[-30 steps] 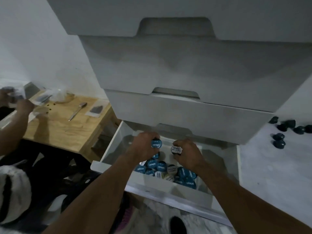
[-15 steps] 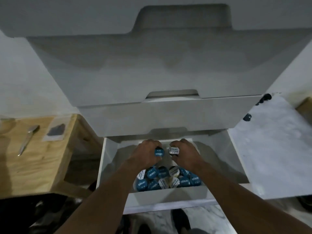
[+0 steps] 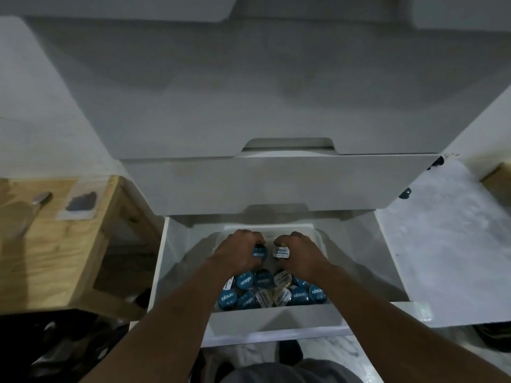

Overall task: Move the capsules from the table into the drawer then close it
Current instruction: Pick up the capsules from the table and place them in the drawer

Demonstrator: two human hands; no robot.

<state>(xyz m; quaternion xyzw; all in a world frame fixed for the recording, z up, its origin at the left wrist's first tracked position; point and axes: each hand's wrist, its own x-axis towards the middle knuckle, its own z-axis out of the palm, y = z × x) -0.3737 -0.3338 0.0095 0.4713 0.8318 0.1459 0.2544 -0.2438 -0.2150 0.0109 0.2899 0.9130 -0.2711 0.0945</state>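
**Both hands grip capsules over the open drawer**

The left hand (image 3: 240, 252) clasps a blue capsule (image 3: 259, 254). Just beside it, the right hand (image 3: 300, 254) clasps a white-lidded capsule (image 3: 281, 252). Both are inside the open bottom drawer (image 3: 161, 272), above a white bin (image 3: 276, 317) heaped with blue and white capsules (image 3: 272, 293). To the right, a marble-look table (image 3: 442, 244) carries a dark capsule (image 3: 405, 193) against the chest. To the left, a plywood bench (image 3: 55, 244) bears a clear sachet (image 3: 80, 203).
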